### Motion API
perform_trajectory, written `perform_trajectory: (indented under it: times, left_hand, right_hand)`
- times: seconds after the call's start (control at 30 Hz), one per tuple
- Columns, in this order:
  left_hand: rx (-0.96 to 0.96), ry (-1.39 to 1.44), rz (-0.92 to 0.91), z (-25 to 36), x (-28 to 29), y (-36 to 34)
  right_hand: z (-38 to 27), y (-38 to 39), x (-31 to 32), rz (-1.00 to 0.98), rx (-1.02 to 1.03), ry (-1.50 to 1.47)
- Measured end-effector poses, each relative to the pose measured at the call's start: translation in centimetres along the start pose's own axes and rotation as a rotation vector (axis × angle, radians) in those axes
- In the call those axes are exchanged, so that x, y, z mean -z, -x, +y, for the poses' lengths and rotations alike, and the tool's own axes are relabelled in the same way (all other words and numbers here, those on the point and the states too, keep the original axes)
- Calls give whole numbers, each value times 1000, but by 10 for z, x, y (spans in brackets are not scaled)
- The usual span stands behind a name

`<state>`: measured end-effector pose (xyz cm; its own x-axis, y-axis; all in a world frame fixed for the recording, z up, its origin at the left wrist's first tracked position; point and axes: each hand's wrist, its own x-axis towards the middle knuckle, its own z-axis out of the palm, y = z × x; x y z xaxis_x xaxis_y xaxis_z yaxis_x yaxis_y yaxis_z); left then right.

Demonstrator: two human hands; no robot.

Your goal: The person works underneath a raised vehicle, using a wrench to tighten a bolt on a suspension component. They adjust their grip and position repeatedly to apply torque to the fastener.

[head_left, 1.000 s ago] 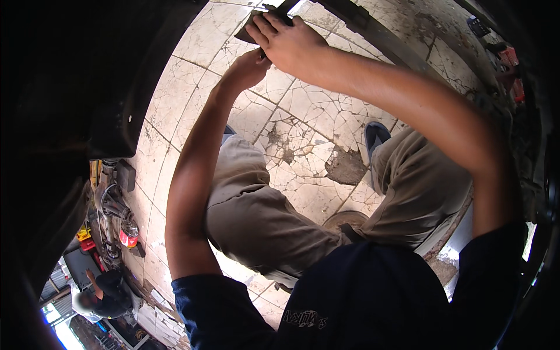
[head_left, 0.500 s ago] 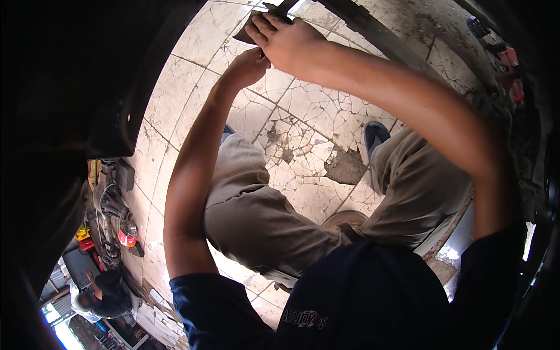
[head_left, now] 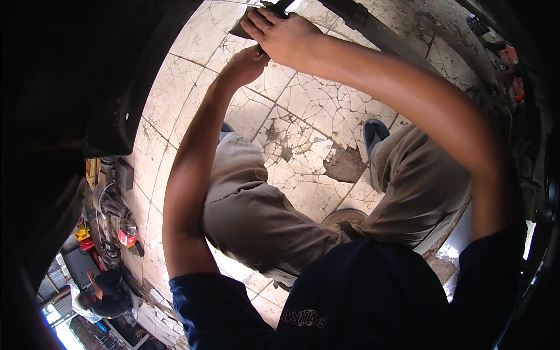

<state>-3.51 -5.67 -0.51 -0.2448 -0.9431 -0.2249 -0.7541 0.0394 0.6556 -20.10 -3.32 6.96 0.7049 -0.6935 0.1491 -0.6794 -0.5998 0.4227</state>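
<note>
Both my arms reach up to a dark, curved part (head_left: 238, 27) at the top of the head view, under what looks like a vehicle. My right hand (head_left: 286, 38) lies over this part with its fingers bent across it, gripping it; its thumb is mostly hidden. Just below and touching it, my left hand (head_left: 246, 65) is closed, fingers curled inward. Something small and dark shows at the left fingertips, too little of it to name. A long dark bar (head_left: 373, 32) runs past the right hand on its far right side.
Dark bodywork (head_left: 111, 125) hangs over the left side. Below lies cracked tile floor (head_left: 309, 111) with a broken patch (head_left: 345, 164). An axle-like metal assembly (head_left: 111, 201) and a red-labelled bottle (head_left: 127, 238) are at left. Another person (head_left: 105, 294) sits at lower left. Red crates (head_left: 508, 56) stand at right.
Both hands and the dark part appear very slightly higher and further left in the picture. The grip looks the same.
</note>
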Motion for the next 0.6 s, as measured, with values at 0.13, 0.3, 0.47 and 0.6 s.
perform_trajectory:
  times: [0.13,0.3,0.47,0.6]
  left_hand:
    - [-153,-217,107,-22,0,-2]
    - [5,-44,-33,2,3,-1]
    - [-173,-174,96,-14,-2,0]
    - [-41,-105,22,-5,-1,-3]
  right_hand:
    - [-11,3,8,-44,19,86]
    - [0,-1,-1,17,32,43]
    - [-12,5,11,-101,-10,54]
    - [-5,-3,0,-60,-3,3]
